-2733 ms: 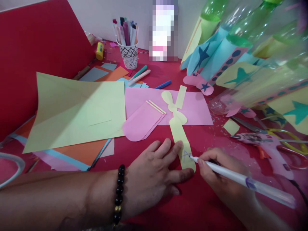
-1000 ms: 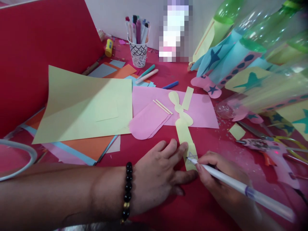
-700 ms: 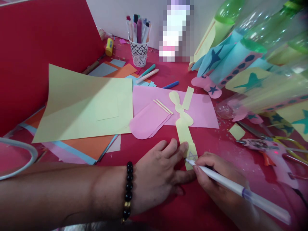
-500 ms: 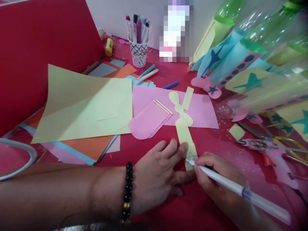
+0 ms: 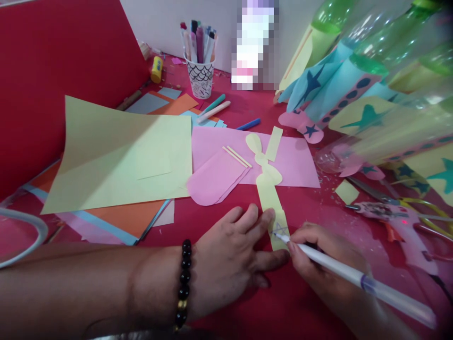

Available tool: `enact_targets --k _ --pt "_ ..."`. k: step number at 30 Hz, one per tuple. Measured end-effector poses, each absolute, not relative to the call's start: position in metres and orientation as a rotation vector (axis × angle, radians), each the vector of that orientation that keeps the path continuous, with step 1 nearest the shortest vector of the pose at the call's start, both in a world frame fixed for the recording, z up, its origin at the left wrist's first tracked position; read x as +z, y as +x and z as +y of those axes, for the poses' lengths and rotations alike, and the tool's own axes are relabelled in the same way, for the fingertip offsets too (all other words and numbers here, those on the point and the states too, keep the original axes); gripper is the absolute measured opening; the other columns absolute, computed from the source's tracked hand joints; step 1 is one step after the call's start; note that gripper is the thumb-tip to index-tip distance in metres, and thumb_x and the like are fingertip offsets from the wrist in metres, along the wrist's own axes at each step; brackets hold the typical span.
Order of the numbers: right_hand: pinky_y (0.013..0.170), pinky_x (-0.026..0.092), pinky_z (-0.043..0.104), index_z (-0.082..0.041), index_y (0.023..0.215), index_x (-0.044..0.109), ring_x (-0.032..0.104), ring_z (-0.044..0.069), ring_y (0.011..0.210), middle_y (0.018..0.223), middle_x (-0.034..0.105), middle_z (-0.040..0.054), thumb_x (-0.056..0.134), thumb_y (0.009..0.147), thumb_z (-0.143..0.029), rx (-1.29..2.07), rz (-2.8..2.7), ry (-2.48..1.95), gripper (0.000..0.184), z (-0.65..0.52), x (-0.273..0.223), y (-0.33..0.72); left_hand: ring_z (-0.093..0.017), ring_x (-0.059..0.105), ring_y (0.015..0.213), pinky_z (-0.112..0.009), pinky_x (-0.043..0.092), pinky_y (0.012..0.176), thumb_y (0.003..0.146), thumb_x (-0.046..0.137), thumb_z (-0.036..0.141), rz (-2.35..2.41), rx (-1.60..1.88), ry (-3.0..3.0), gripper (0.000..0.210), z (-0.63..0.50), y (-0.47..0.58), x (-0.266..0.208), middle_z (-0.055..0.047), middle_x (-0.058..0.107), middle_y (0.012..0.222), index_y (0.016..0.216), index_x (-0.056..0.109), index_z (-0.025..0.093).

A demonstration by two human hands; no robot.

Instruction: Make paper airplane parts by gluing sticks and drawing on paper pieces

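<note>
My left hand (image 5: pixel 231 255) lies palm down on the red table, fingers spread, its fingertips pressing the left edge of a yellow paper strip (image 5: pixel 269 196). A small star outline shows in ink near the strip's lower end. My right hand (image 5: pixel 322 259) pinches a white marker pen (image 5: pixel 332 264), whose tip touches the paper at the star. Just above lies a yellow bow-shaped cutout (image 5: pixel 268 174), partly over a pink paper sheet (image 5: pixel 297 160). Two stacked pink cutouts (image 5: pixel 215 179) with rounded ends sit left of the strip, with two thin yellow strips across their upper edge.
A large yellow sheet (image 5: pixel 120 160) covers other coloured papers at left. A cup of markers (image 5: pixel 201 78) stands behind. Decorated plastic bottles (image 5: pixel 368 71) crowd the right, above a pink glue gun (image 5: pixel 396 219) and scissors (image 5: pixel 371 191). Loose pens (image 5: pixel 214 112) lie near the back.
The marker tip has shifted slightly right along the star, which now has more lines. My left hand stays in place on the strip. The whole view has shifted a little.
</note>
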State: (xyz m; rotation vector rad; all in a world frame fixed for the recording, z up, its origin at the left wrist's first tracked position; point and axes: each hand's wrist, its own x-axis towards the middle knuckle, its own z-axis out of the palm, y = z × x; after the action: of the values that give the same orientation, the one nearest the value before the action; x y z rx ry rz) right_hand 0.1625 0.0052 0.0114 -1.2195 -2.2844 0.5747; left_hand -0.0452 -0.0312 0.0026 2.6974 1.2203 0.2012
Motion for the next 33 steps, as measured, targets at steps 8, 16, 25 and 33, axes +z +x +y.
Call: enact_targets --k 8,16,25,33 --pt "0.052 0.043 0.022 -0.021 0.071 0.058 0.057 0.01 0.051 0.06 0.061 -0.0037 0.058 0.083 -0.016 0.5 -2.358 -1.181 0.013 0.01 0.017 0.171 -0.034 0.041 0.126 -0.046 0.036 0.098 0.092 0.048 0.059 1.212 0.18 2.708 0.054 -0.031 -0.045 0.006 -0.016 0.032 0.152 0.142 0.041 0.042" --pt "0.051 0.041 0.023 -0.021 0.069 0.056 0.052 0.009 0.048 0.057 0.056 -0.0044 0.059 0.083 -0.017 0.545 -2.315 -1.204 0.015 0.01 0.016 0.177 -0.034 0.041 0.127 -0.047 0.035 0.1 0.092 0.048 0.058 1.217 0.164 2.706 0.052 -0.031 -0.046 0.005 -0.014 0.032 0.152 0.142 0.041 0.044" --pt "0.051 0.04 0.022 -0.021 0.069 0.054 0.05 0.009 0.049 0.057 0.055 -0.0052 0.059 0.082 -0.015 0.539 -2.336 -1.174 0.015 0.011 0.015 0.179 -0.033 0.041 0.128 -0.047 0.036 0.099 0.092 0.047 0.059 1.22 0.151 2.718 0.053 -0.031 -0.046 0.006 -0.013 0.033 0.152 0.143 0.04 0.044" --pt "0.052 0.039 0.024 -0.021 0.069 0.055 0.049 0.009 0.048 0.058 0.052 -0.0051 0.059 0.083 -0.02 0.557 -2.239 -1.247 0.014 0.007 0.017 0.178 -0.034 0.041 0.127 -0.047 0.037 0.099 0.092 0.048 0.059 1.211 0.164 2.723 0.053 -0.029 -0.046 0.007 -0.014 0.033 0.152 0.142 0.042 0.043"
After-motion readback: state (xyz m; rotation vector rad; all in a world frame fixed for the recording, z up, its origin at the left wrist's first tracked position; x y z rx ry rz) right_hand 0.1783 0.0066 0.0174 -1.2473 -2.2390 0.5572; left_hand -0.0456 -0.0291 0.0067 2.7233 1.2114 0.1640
